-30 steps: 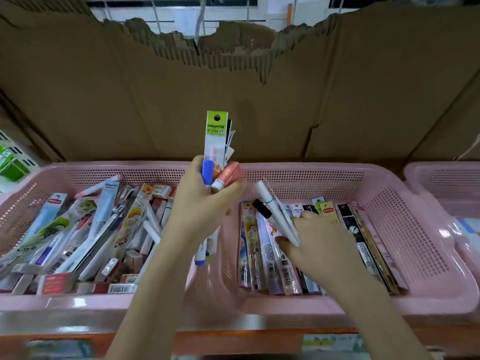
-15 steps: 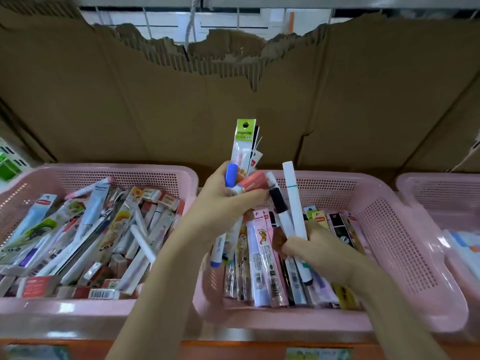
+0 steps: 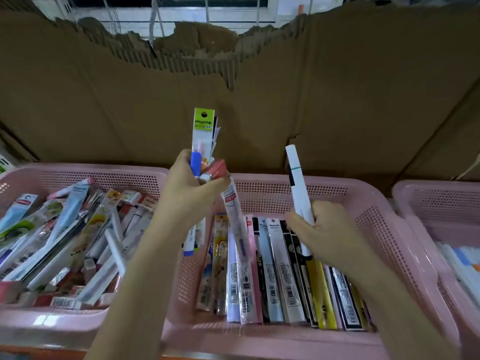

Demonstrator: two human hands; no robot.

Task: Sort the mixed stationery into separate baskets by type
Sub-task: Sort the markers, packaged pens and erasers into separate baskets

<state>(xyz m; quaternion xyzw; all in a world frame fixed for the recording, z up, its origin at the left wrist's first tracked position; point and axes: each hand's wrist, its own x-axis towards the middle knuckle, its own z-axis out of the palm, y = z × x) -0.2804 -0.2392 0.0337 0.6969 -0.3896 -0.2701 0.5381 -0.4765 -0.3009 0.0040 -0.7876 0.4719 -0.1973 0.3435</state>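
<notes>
1. Brown corrugated cardboard (image 3: 337, 100) stands as a wall behind everything, its top edge torn and ragged.
2. Pink perforated plastic forms the middle basket (image 3: 376, 229), where packaged pens (image 3: 275, 271) lie side by side in a neat row, barcodes toward the near rim.
3. Left of it, touching or nearly so, the left basket (image 3: 39, 175) holds a jumbled heap of mixed stationery (image 3: 65, 229): packets, loose white pens and small erasers lying at all angles.
4. At the right edge, a third basket (image 3: 436, 198) shows only partly (its contents are too blurred to name).
5. The left hand (image 3: 189, 196) is raised over the gap between the left and middle baskets, fingers curled tight around a bundle of items (image 3: 202, 162); a tall packet with a green header (image 3: 204, 119) stands upright above the fist, a blue cap and a reddish piece sit at the knuckles, and a clear pen packet (image 3: 235, 222) hangs down from it over the middle basket.
6. The right hand (image 3: 322, 227) hovers above the sorted row in the middle basket, gripping a white marker (image 3: 298, 185) by its lower half; the marker stands nearly upright, with a thin teal ring and a black band on its barrel.
</notes>
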